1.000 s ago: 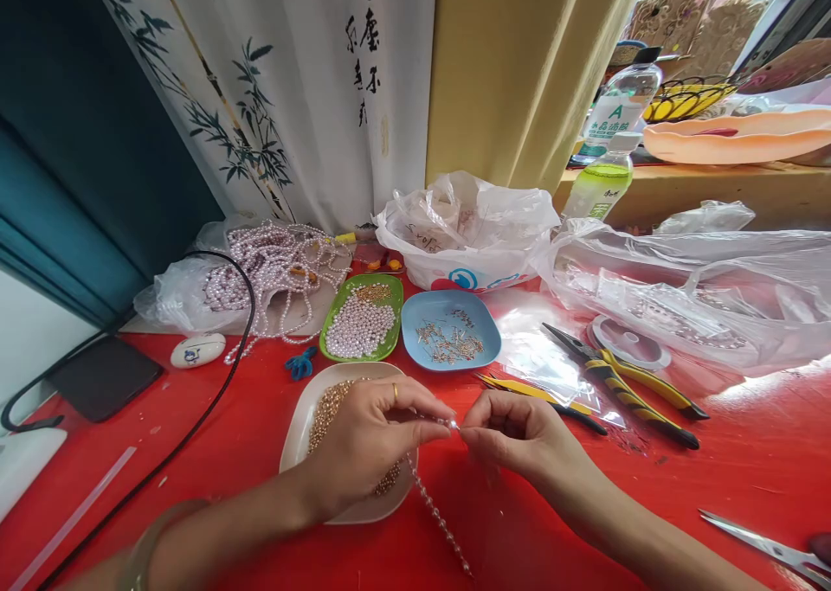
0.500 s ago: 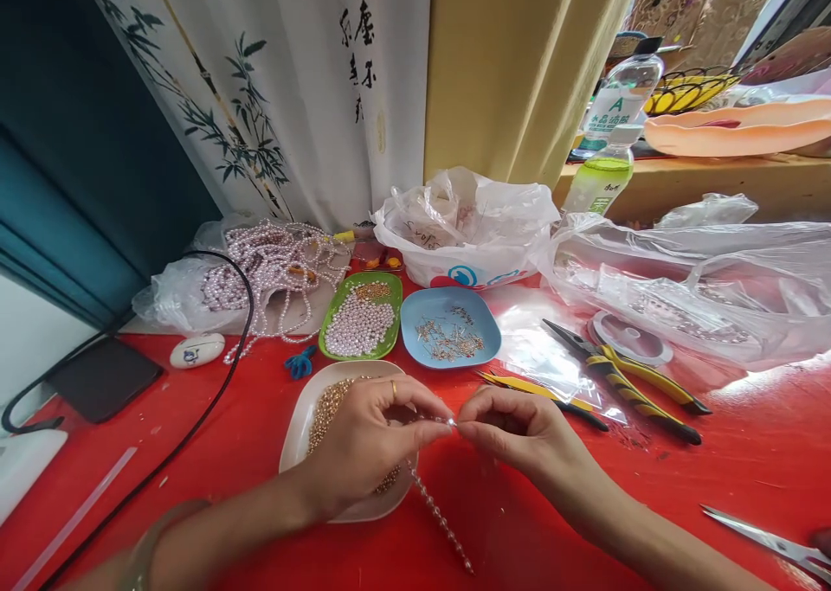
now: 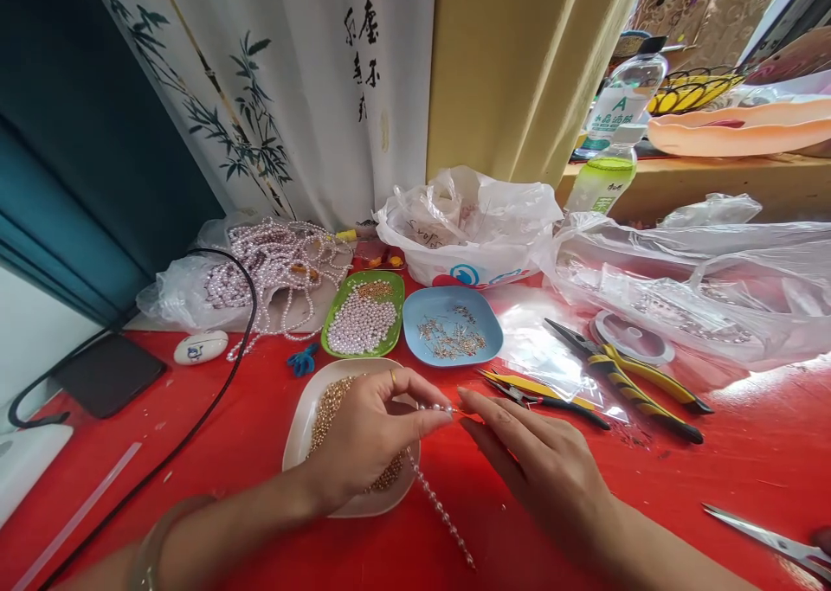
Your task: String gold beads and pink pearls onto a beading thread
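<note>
My left hand (image 3: 370, 431), with a ring on one finger, pinches the top end of a beaded strand (image 3: 441, 509) that hangs down over the red table (image 3: 195, 478). It hovers above a white dish (image 3: 299, 431) of gold beads. My right hand (image 3: 538, 461) is open, fingers stretched out flat, its fingertips just right of the pinched strand end and holding nothing. Just beyond it lie thin yellow-handled pliers (image 3: 538, 394).
A green dish of pearls (image 3: 363, 314) and a blue dish of metal pins (image 3: 451, 324) sit behind. Further off are pearl strands (image 3: 273, 266), plastic bags (image 3: 701, 288), larger pliers (image 3: 633, 382), scissors (image 3: 766, 541), a black cable (image 3: 214, 401), bottles (image 3: 610, 163).
My right hand has let go of the strand end and opened out flat. My left hand still pinches the strand in about the same place.
</note>
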The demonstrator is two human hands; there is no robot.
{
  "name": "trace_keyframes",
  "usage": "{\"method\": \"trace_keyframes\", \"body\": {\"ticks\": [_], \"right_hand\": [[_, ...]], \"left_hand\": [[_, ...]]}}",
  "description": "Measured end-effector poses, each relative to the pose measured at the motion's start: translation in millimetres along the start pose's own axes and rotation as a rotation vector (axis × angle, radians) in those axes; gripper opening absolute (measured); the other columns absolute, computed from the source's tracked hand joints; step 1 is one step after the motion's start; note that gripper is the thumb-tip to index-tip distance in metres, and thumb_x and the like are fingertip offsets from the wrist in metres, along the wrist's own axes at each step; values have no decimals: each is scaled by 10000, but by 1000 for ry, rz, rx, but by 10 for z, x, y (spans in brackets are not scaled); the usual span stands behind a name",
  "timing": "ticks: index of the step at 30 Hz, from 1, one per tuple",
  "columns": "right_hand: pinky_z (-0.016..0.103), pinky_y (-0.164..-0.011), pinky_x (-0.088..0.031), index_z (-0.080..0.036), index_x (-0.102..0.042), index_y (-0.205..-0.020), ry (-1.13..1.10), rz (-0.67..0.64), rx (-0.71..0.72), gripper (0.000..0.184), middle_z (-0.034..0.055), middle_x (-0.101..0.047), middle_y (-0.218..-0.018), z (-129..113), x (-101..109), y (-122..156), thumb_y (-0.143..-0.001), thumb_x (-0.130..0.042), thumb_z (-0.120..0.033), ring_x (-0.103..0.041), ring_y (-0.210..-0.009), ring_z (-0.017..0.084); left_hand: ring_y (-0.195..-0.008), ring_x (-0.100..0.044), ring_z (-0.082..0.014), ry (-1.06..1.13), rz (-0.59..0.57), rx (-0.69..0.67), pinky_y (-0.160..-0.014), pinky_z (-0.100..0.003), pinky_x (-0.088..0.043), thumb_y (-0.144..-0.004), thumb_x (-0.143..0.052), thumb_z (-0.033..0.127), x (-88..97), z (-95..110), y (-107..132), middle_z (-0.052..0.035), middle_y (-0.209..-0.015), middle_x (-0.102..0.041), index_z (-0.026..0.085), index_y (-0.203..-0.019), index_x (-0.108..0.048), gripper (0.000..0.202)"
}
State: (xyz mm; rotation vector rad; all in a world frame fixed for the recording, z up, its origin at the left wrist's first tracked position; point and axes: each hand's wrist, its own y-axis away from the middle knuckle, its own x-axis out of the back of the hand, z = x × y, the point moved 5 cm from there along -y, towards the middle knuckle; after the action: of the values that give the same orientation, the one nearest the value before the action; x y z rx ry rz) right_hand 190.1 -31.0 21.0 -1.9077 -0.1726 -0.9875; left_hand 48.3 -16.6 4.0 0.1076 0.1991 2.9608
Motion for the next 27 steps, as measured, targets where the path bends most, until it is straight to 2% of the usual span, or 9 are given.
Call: {"method": "trace_keyframes", "body": {"ticks": [8, 13, 17, 27], "right_hand": [[226, -404, -384, -82, -484, -1124, 59, -114, 70, 261, 22, -624, -621, 24, -78, 118, -886, -408, -156, -552, -480, 109], [224, -394, -370, -79, -499, -1095, 55, -121, 63, 245, 14, -599, -597, 53, -78, 116, -883, -387, -125, -533, -469, 107], [218, -392, -367, -83, -515, -1067, 19, -112, 47, 227, 13, -593, -588, 50, -64, 96, -884, -389, -132, -519, -459, 100], [214, -374, -357, -75, -590, -956, 35, -75, 30, 230, 18, -580, -530, 6, -9, -7, -885, -386, -156, -493, -415, 97]], "left_hand": [[-653, -580, -111, -2, -1, 9, -610, -210, -455, -662, -660, 240, 4, 9, 0, -3, -693, -641, 160, -708, -629, 97], [-673, -585, -103, -22, -7, -36, -634, -202, -463, -687, -632, 197, 9, 77, 5, 4, -705, -644, 181, -722, -647, 41], [-687, -574, -109, -67, 28, -50, -627, -209, -459, -680, -636, 217, 34, 73, 8, -2, -743, -625, 181, -781, -631, 107], [-656, -576, -128, -196, 31, -66, -593, -236, -469, -715, -548, 184, 26, 64, 12, -12, -694, -609, 167, -726, -571, 31]]}}
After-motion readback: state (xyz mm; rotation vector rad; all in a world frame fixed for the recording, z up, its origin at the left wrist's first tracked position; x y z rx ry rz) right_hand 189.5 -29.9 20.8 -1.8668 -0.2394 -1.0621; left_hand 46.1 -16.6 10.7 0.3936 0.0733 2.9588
